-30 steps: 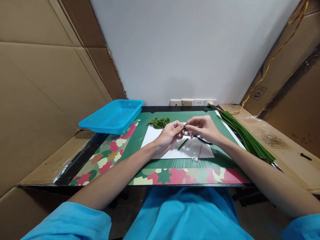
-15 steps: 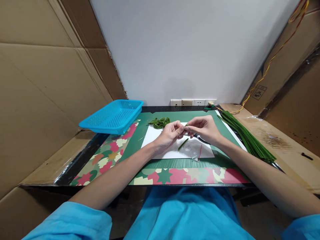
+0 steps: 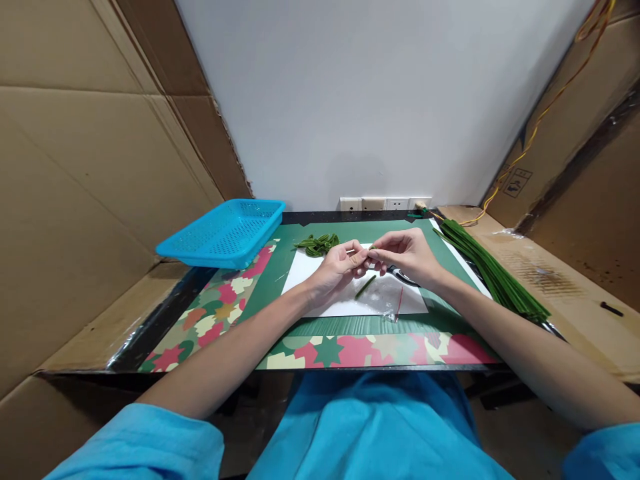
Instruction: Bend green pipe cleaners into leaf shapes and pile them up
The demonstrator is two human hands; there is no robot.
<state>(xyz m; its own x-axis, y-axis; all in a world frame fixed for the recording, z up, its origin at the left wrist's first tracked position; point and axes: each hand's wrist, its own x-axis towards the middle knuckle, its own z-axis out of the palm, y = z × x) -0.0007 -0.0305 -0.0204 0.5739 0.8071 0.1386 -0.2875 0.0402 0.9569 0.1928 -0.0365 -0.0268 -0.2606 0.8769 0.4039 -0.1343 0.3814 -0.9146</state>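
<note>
Piece: a small green piece [image 3: 372, 248] is sitting at the clock's centre, between both hands, mostly hiding behind fingertips.
Left hand [image 3: 345, 260]: thumb and forefinger are pinching the piece from nine o'clock, probably steadying it.
Right hand [image 3: 407, 255]: thumb and forefinger are pinching its three o'clock side, apparently because something so small needs fingertip control.
Short stem [image 3: 365, 287]: it is lying at six o'clock over the white sheet [image 3: 305, 273], whose pale surface is perhaps making it easier to see.
Green pile [image 3: 317, 245]: it is lying towards ten o'clock, seemingly kept apart from the long stems [image 3: 495, 273] at three.
</note>
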